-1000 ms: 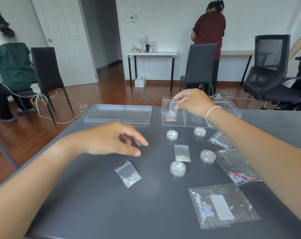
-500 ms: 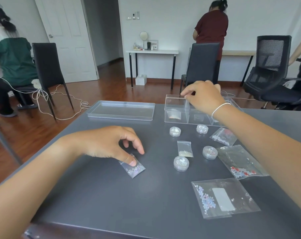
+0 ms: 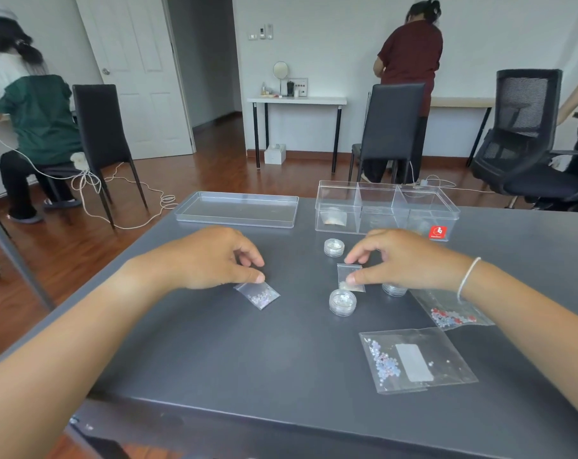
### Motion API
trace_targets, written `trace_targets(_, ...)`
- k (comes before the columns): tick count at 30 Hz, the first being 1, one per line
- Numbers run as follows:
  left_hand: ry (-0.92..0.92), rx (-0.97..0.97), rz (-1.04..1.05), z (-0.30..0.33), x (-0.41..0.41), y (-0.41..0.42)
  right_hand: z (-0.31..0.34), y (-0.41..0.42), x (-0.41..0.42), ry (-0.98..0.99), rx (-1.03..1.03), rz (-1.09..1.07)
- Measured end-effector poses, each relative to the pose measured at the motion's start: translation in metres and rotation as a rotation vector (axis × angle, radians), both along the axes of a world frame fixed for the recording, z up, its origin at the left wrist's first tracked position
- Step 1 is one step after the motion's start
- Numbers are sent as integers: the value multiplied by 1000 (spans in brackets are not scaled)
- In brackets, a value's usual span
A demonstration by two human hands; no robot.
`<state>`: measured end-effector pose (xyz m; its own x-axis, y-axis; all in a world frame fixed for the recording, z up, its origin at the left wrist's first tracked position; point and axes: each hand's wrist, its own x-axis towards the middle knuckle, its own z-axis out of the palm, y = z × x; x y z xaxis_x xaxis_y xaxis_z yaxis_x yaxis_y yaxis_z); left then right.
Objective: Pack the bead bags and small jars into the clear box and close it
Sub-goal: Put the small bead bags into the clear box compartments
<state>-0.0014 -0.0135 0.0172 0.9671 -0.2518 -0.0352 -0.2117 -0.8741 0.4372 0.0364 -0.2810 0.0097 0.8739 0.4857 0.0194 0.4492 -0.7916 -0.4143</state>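
My left hand point(image 3: 211, 260) pinches the top edge of a small bag of iridescent beads point(image 3: 259, 295) lying on the dark table. To its right, the thumb and forefinger of my right hand point(image 3: 403, 260) grip a small bag of pale beads point(image 3: 350, 276). The clear three-compartment box point(image 3: 387, 193) stands open at the back, with one small bag point(image 3: 334, 218) in its left compartment. Small round jars sit at the centre point(image 3: 334, 247), in front of the pale bag point(image 3: 342, 302), and half hidden under my right hand point(image 3: 393, 289).
The box's clear lid point(image 3: 238, 210) lies flat to the left of the box. A bag of red and blue beads point(image 3: 450, 314) and a larger bag with a white label point(image 3: 413, 359) lie at the front right. Chairs and people are beyond the table.
My right hand left a small bag in the box's left compartment and came back down onto the pale bead bag. My left hand dropped onto the iridescent bag and took hold of it.
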Motion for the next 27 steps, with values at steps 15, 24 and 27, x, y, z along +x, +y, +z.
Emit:
trace_targets(15, 117, -6, 56, 1, 1, -15, -5, 4, -6, 42, 133, 36)
trace_targets(24, 2, -173, 72, 16, 15, -30, 1, -2, -4, -15, 236, 31)
trace_targets(27, -32, -273, 45, 28, 25, -41, 7, -7, -2, -28, 325, 5)
